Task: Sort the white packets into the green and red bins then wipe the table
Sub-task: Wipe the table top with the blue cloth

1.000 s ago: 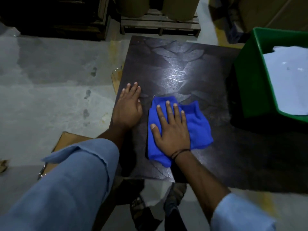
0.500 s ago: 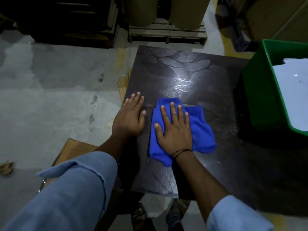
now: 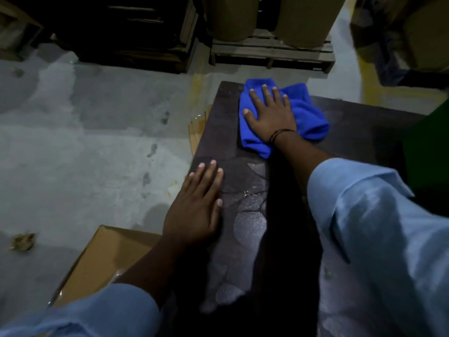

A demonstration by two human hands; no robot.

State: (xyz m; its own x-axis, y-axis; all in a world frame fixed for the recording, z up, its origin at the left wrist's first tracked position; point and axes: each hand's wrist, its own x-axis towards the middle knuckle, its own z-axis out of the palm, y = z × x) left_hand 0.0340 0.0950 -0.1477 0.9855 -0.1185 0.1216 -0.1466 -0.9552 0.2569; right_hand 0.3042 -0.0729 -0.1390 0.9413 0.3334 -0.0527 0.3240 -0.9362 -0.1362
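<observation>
Now: both palms flat on the dark table

Nearest, the left hand (image 3: 194, 212) lies flat, fingers straight, on the left edge of the glossy, leaf-patterned table (image 3: 243, 220) and holds nothing. A brown cardboard box (image 3: 104, 261) sits left of its forearm. Farther out, the right arm reaches straight. The right hand (image 3: 267, 113) is spread flat, pressing a plush, crumpled blue cloth (image 3: 311, 117) beyond the left hand. A green bin (image 3: 427, 147) shows dimly right of that arm.

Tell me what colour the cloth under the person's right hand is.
Bright blue. The soft crumpled cloth shows best in the head view.
</observation>
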